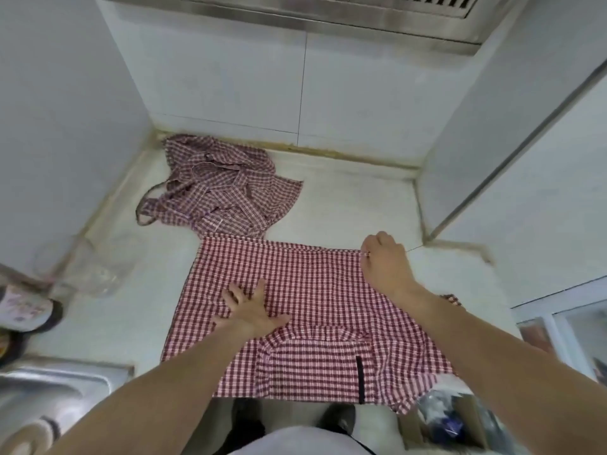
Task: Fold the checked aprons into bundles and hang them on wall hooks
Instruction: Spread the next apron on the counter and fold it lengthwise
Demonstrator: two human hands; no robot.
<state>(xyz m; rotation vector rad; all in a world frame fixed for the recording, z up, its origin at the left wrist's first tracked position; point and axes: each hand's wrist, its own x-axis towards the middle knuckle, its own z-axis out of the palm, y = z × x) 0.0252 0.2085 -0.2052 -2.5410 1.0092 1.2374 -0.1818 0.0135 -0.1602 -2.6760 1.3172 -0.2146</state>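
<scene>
— On the worktop (345, 198), right at its near edge, one checked apron (312, 290) lies spread nearly flat, its lower part hanging over the front. So what is the step, as you read it?

— The first fold, I think. The left hand (251, 311) lies flat on the cloth, fingers splayed, pinning the left-centre. The right hand (382, 257) pinches the far right corner between curled fingers.

— And how should it go well?

— Keep that flat palm as the anchor and carry the pinched corner across in one smooth sweep, so the edge lands parallel to the opposite side. The weave is thin and limp — it will likely drag and wrinkle if it is pulled along the surface, so lift it slightly clear.

— What about the pocket near the front?

— The gathered pocket (315, 353) makes that part thicker; I would smooth it before folding over it, or the bundle may come out lopsided.

— And the other one?

— A second apron (226, 188) sits crumpled toward the back-left corner, its straps tangled, touching or just beside the far edge of the flat one. Better keep the fold clear of it.

— Hooks?

— None in view.
</scene>
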